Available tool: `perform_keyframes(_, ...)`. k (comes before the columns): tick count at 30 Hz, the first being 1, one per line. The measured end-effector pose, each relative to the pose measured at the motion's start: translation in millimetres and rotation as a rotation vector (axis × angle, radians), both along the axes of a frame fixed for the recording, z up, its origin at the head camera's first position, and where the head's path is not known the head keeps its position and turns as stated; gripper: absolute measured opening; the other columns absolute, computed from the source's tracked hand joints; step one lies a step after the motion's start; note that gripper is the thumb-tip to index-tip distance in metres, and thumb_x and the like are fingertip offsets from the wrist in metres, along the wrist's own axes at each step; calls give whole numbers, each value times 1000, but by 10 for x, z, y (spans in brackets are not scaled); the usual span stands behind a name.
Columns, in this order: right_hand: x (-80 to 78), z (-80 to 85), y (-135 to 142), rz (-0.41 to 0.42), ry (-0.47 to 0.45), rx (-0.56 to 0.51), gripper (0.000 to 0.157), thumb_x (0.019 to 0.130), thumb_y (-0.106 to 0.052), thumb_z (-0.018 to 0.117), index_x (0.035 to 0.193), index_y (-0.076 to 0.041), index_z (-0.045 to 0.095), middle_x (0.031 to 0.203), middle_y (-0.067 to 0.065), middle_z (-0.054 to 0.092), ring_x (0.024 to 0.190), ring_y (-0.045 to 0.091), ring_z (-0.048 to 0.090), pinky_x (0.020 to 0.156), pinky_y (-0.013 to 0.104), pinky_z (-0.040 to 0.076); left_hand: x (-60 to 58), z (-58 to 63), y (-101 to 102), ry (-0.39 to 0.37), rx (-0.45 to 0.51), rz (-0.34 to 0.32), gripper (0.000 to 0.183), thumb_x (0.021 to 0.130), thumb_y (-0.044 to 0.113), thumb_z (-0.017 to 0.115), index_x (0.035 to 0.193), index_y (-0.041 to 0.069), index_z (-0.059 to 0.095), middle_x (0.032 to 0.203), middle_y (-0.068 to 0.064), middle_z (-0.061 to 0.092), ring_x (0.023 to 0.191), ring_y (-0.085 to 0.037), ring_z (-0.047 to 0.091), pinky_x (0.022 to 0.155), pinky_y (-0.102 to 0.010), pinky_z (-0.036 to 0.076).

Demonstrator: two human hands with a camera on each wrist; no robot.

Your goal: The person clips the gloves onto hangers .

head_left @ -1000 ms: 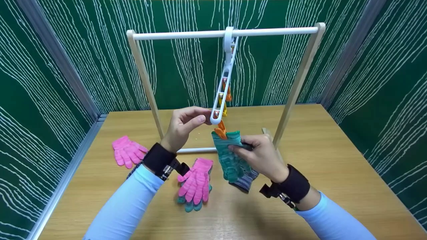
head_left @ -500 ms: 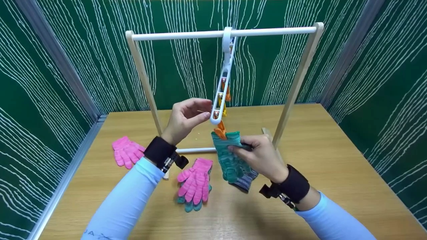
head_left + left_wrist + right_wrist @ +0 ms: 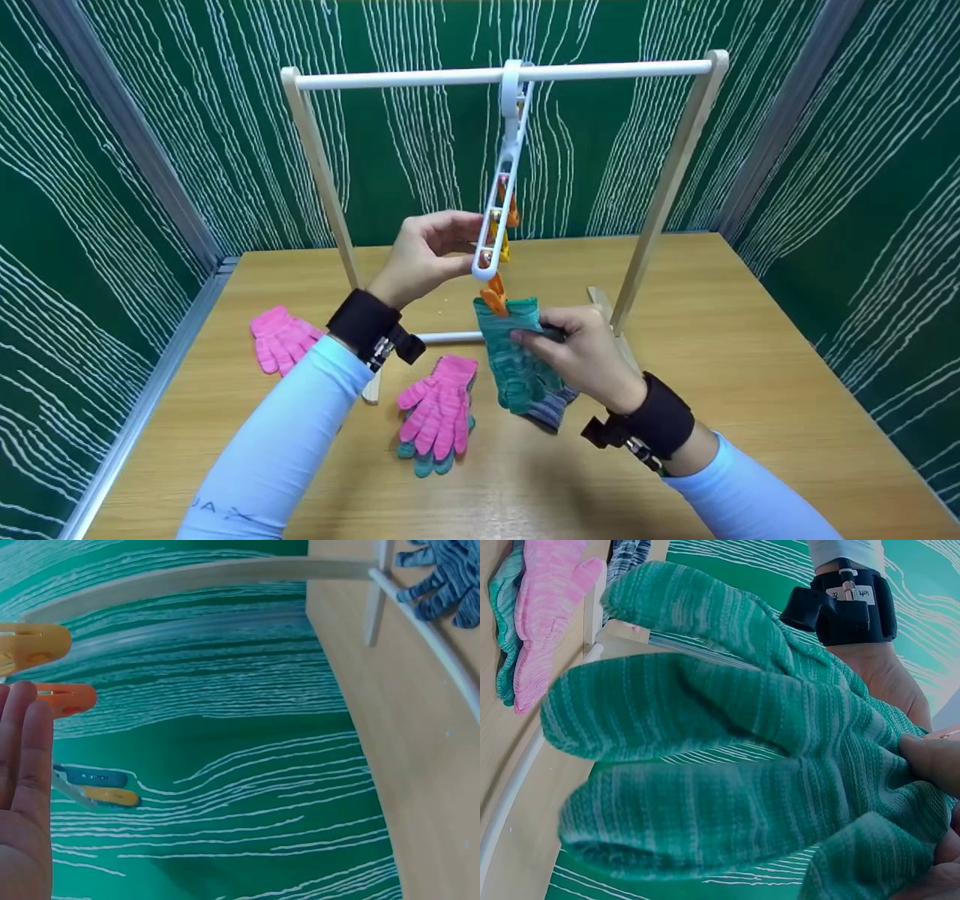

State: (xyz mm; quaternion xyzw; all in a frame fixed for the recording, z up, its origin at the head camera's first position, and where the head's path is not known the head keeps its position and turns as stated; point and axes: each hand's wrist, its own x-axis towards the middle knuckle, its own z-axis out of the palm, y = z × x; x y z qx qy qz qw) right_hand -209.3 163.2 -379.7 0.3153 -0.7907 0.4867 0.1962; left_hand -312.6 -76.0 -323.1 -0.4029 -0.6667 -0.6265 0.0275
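Note:
A green knit glove point(image 3: 510, 360) hangs by its cuff from an orange clothespin point(image 3: 493, 295) at the near end of a white clip hanger point(image 3: 495, 232). My right hand point(image 3: 589, 352) pinches the glove just below the cuff; in the right wrist view the glove's fingers point(image 3: 667, 705) spread out large. My left hand point(image 3: 431, 251) is raised at the hanger's left side, its fingertips right at the bar and partly hidden by it. The left wrist view shows those fingers point(image 3: 26, 750) fairly straight, close to an orange clothespin point(image 3: 71, 699) and a yellow clothespin point(image 3: 34, 649).
The hanger hooks over the white rail point(image 3: 615, 71) of a wooden-sided rack. A pink glove point(image 3: 439, 405) lies over a green one on the table point(image 3: 750, 375). Another pink glove point(image 3: 281, 341) lies left. A grey striped glove point(image 3: 551, 411) shows behind the hung glove.
My left hand has risen and moved right, from the hanger's near tip to farther along the bar. My right hand keeps its pinch on the green glove, almost unmoved.

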Motion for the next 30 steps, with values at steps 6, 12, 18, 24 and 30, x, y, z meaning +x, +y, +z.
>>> perform_keyframes(6, 19, 18, -18, 6, -26, -13, 13, 95, 3, 79, 108, 5, 83, 100, 18, 83, 85, 8, 76, 83, 15, 61, -5, 34, 37, 2, -15, -10, 43, 89, -9, 77, 129, -18, 66, 117, -21, 79, 99, -9, 77, 97, -35, 64)
perform_keyframes(12, 32, 26, -33, 3, -39, -9, 14, 96, 1, 80, 110, 4, 83, 103, 18, 83, 89, 16, 80, 84, 17, 61, -15, 51, 62, 9, -27, -10, 38, 90, -10, 78, 126, -15, 69, 110, -13, 81, 95, -10, 77, 96, -36, 65)
perform_keyframes(18, 30, 16, -50, 22, -46, -20, 16, 95, 5, 79, 110, 5, 83, 104, 19, 83, 92, 16, 80, 85, 18, 62, -15, 66, 60, 15, -32, -13, 34, 91, -9, 79, 124, -14, 71, 104, -5, 81, 90, -12, 77, 92, -34, 66)
perform_keyframes(24, 26, 15, -39, 34, -56, -16, 16, 96, 4, 79, 112, 5, 82, 105, 19, 83, 93, 17, 81, 86, 23, 64, -24, 73, 57, 4, -24, -30, 30, 92, -10, 76, 121, -16, 72, 102, -8, 83, 87, -12, 79, 87, -32, 66)
perform_keyframes(30, 8, 37, 5, 35, -75, 11, 18, 95, 1, 81, 112, 3, 83, 106, 16, 84, 93, 20, 82, 86, 25, 65, -24, 71, 46, -8, -15, -25, 30, 92, -11, 75, 122, -17, 72, 104, -16, 83, 87, -11, 80, 86, -31, 66)
